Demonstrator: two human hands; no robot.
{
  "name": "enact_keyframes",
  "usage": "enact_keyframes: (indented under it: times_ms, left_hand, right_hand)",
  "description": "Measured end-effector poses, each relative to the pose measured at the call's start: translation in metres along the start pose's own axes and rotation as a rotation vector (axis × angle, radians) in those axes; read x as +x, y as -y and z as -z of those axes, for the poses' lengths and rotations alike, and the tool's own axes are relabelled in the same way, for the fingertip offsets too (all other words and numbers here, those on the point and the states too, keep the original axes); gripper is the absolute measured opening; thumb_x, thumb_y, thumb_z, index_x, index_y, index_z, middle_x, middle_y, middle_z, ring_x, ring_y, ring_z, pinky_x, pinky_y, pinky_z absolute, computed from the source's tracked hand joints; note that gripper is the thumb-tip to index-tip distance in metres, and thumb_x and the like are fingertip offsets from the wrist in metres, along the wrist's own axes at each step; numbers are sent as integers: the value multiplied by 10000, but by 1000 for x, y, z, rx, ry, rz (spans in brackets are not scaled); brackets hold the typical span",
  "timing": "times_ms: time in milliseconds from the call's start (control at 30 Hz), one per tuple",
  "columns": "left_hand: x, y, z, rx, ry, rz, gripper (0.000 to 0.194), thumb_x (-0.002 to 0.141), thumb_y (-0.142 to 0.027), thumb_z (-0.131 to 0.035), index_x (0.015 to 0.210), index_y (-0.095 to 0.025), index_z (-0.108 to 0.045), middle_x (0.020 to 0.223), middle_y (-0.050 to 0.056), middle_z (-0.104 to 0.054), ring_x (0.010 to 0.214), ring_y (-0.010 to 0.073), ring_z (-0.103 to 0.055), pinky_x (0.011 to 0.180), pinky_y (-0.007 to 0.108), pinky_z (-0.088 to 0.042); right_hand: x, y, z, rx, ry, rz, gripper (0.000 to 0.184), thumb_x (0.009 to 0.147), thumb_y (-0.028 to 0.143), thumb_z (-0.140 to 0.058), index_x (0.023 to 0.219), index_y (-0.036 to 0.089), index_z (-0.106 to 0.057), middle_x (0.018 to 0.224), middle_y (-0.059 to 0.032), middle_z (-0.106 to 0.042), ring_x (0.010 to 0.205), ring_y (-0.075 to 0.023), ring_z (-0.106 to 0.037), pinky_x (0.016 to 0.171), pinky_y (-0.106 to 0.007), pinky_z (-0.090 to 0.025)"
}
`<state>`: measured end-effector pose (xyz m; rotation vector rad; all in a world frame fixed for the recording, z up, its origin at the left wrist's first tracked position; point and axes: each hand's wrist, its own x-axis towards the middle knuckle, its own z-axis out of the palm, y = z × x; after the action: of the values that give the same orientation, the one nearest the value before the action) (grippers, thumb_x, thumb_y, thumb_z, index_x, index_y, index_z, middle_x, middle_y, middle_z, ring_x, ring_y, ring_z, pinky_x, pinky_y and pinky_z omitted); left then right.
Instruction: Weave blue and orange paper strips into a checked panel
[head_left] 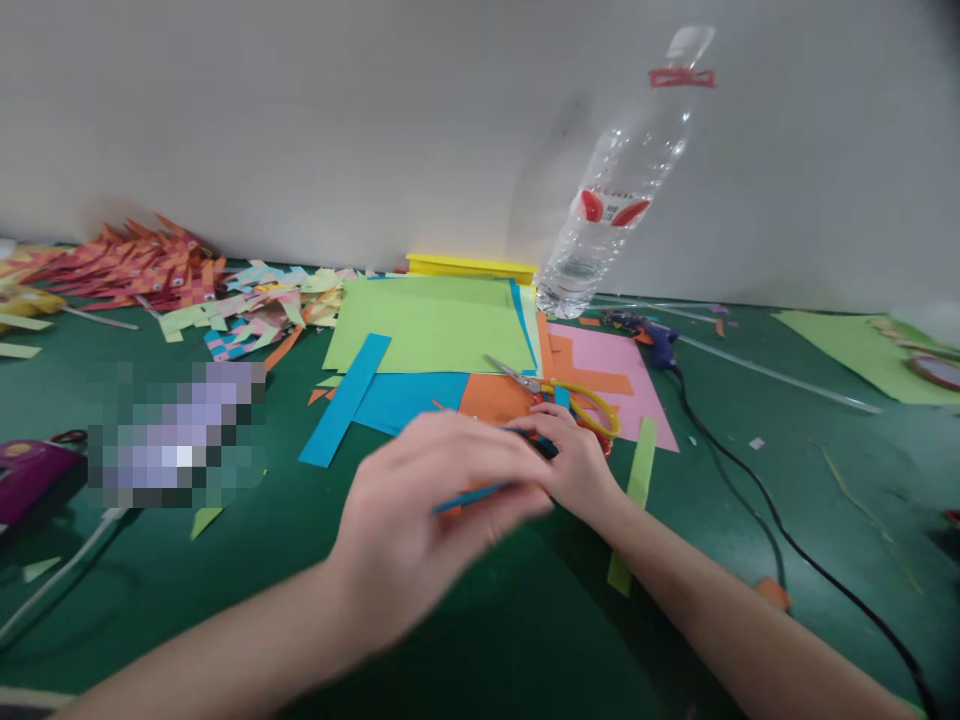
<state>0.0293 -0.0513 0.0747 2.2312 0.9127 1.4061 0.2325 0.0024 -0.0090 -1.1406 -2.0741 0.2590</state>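
My left hand (pixel 435 490), slightly blurred, is closed with fingertips meeting the thumb. A blue paper strip (pixel 474 496) shows between its fingers and thumb, with a bit of orange beside it. Just behind those fingertips, my right hand (pixel 576 458) has curled fingers with something dark partly showing at them; the left hand hides the rest. Scissors with yellow handles (pixel 607 412) lie right beyond my right hand, blades over the paper. A light green strip (pixel 642 465) lies under my right wrist, and a loose blue strip (pixel 345 400) rests left of the hands.
Light green sheets (pixel 427 325) lie over blue (pixel 409 400), orange (pixel 499 397) and pink sheets (pixel 645 385). A plastic bottle (pixel 622 190) leans against the wall. A blue glue gun (pixel 661 345) trails a black cord. Woven paper pieces (pixel 262 305) and red folded pieces (pixel 142 265) lie left.
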Motion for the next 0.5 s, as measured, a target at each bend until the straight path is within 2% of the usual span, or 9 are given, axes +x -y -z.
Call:
enact_keyframes:
  times_ms: [133, 233, 300, 367, 433, 500]
  left_hand:
    - [-5, 67, -9, 266, 13, 58, 188, 886, -298, -585, 1064, -241, -595, 1049, 55, -662, 1007, 233, -604, 883, 413, -490]
    - [-12, 100, -11, 405, 78, 63, 331, 872, -359, -602, 1171, -245, -520, 1163, 76, -609, 1109, 261, -535, 960, 473, -409]
    - [-15, 110, -11, 427, 107, 90, 400, 862, -397, -608, 1207, -237, -483, 1189, 83, -590, 1135, 264, -514, 968, 468, -393]
    - [-16, 114, -11, 431, 132, 105, 387, 864, -421, -598, 1188, -241, -487, 1161, 74, -604, 1114, 262, -524, 945, 455, -401]
    - [-15, 111, -10, 427, 135, 102, 296, 881, -405, -578, 1122, -247, -513, 1096, 58, -631, 1064, 257, -548, 906, 444, -414]
    - [-15, 102, -7, 405, 92, 73, 139, 905, -332, -546, 1006, -238, -539, 981, 44, -650, 973, 240, -577, 854, 425, -430]
  right_hand:
    - [0, 1, -1, -22, -6, 6, 130, 873, 233, -527, 810, 235, -640, 712, -1, -720, 764, -205, -673, 865, -443, -495]
    - [-1, 0, -1, -24, -1, 9, 124, 880, 237, -523, 833, 240, -639, 708, 1, -717, 753, -204, -674, 882, -449, -486]
    - [-1, -1, -2, -16, 0, 14, 110, 880, 233, -529, 852, 237, -635, 711, 8, -717, 748, -197, -672, 897, -447, -477]
    - [-2, -2, -1, -6, -2, 18, 102, 881, 223, -531, 878, 231, -632, 711, 12, -716, 750, -192, -670, 908, -446, -470]
    - [-2, -2, -1, 0, 2, 13, 100, 883, 220, -531, 894, 230, -629, 713, 13, -715, 754, -190, -669, 913, -447, -464]
    - [-1, -1, 0, 3, 6, 9, 103, 887, 222, -527, 883, 233, -629, 720, 13, -714, 749, -186, -668, 910, -444, -464]
